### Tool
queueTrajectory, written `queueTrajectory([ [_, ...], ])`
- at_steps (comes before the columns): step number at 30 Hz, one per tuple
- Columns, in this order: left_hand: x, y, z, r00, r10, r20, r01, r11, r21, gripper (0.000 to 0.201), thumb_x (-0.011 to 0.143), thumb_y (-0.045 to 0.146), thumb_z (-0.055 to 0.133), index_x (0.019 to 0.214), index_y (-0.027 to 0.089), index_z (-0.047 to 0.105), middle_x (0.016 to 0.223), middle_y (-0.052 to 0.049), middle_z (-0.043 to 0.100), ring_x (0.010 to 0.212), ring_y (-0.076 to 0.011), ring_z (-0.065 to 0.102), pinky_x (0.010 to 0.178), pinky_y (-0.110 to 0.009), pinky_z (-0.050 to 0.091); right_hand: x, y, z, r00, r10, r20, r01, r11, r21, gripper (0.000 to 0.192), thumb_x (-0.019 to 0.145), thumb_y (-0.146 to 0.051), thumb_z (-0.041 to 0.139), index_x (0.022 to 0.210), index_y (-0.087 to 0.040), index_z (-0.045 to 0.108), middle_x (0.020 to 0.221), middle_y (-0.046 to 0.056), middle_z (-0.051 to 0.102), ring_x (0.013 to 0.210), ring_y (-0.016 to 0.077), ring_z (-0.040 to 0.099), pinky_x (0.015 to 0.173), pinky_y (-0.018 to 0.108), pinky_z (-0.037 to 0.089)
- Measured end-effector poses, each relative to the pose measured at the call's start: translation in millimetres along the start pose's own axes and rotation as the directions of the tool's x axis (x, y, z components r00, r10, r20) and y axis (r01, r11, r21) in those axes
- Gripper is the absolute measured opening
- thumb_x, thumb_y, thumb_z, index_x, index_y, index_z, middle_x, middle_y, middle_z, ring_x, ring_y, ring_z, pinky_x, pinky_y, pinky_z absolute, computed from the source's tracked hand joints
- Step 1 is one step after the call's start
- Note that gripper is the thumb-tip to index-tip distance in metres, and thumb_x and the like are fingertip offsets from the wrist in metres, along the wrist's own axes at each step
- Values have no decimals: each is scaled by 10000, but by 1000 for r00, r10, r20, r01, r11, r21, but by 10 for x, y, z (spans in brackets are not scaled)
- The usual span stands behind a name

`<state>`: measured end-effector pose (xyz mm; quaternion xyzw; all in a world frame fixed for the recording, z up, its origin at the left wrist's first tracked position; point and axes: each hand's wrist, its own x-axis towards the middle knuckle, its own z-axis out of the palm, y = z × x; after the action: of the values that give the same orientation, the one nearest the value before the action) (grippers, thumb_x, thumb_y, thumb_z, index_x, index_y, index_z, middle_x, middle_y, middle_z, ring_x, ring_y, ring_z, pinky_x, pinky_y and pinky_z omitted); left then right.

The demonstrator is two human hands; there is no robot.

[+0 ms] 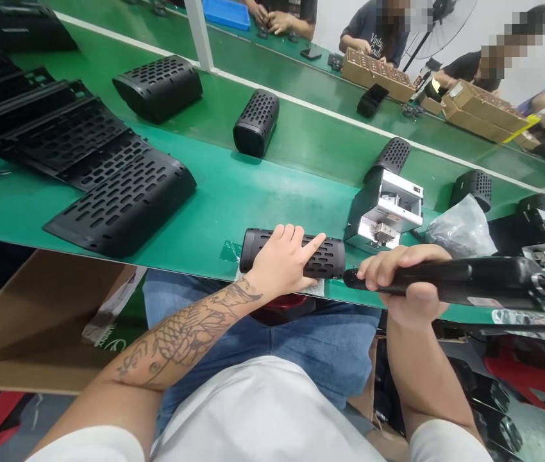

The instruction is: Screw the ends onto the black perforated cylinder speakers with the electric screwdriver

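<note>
My left hand lies flat on a black perforated cylinder shell that rests on its side at the near edge of the green bench. My right hand is wrapped around a long black electric screwdriver held level, with its tip just right of the shell's end. The shell sits on a thin white pad.
Black perforated grille panels are stacked at the left. More cylinder shells stand on the green belt. A white tape dispenser and a plastic bag sit to the right. Other people work at cardboard trays across the belt.
</note>
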<state>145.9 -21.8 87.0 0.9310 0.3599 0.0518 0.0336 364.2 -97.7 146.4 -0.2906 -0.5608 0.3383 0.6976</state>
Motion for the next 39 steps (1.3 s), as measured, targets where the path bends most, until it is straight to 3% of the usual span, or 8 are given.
queueTrajectory([
  [10, -37, 21, 2, 1000, 19, -25, -19, 1000, 0, 992, 1112, 668, 871, 1929, 175, 600, 1472, -288, 773, 1356, -503, 660, 1179, -583, 422, 101, 113, -3, 989, 125, 78, -123, 992, -36, 317, 1014, -499, 1061, 974, -282, 834, 646, -61, 756, 462, 157, 677, 573, 335, 709],
  [16, -27, 21, -20, 1000, 26, -10, -26, 999, -42, 988, 1118, 657, 841, 1928, 151, 592, 1462, -297, 774, 1325, -509, 656, 1179, -603, 423, 77, 142, 31, 981, 83, 178, -82, 997, -14, 268, 1033, -433, 1022, 982, -289, 801, 618, -81, 703, 439, 142, 623, 549, 305, 659],
  [28, -18, 43, -38, 1000, 22, 20, -21, 999, -49, 972, 1152, 643, 770, 1951, 136, 548, 1486, -303, 759, 1351, -520, 641, 1197, -617, 415, 99, 192, 19, 972, 119, 202, -119, 993, -15, 310, 1042, -471, 1025, 961, -297, 781, 594, -97, 678, 415, 127, 590, 541, 282, 638],
  [32, -37, 49, -27, 1000, 23, 11, -23, 999, -28, 985, 1158, 653, 778, 1966, 147, 532, 1504, -298, 759, 1377, -520, 648, 1213, -618, 425, 47, 176, 58, 976, 121, 180, -118, 993, -28, 292, 1026, -440, 1040, 958, -292, 798, 610, -88, 704, 439, 129, 620, 561, 289, 652],
  [35, -45, 46, -17, 1000, 22, 5, -22, 1000, -21, 1009, 1144, 662, 804, 1967, 145, 533, 1531, -311, 759, 1391, -530, 649, 1221, -626, 429, 48, 98, 33, 980, 142, 137, -132, 988, -77, 348, 984, -535, 1078, 962, -289, 833, 604, -75, 709, 437, 146, 628, 549, 321, 654],
  [37, -35, 57, -13, 1000, 17, 17, -16, 1000, -15, 1028, 1141, 675, 814, 1969, 139, 526, 1537, -318, 760, 1395, -533, 653, 1222, -625, 430, 128, 49, -88, 993, 113, 43, -109, 990, -92, 407, 971, -631, 1067, 970, -292, 841, 588, -84, 671, 409, 151, 596, 506, 335, 632],
  [39, -14, 86, -13, 999, 7, 31, -7, 1000, -8, 1045, 1139, 679, 825, 1972, 129, 518, 1535, -320, 761, 1404, -531, 655, 1221, -616, 430, 273, 49, -296, 992, -1, -129, -20, 986, -165, 436, 972, -670, 1045, 972, -293, 827, 600, -88, 642, 415, 162, 592, 486, 349, 626],
])
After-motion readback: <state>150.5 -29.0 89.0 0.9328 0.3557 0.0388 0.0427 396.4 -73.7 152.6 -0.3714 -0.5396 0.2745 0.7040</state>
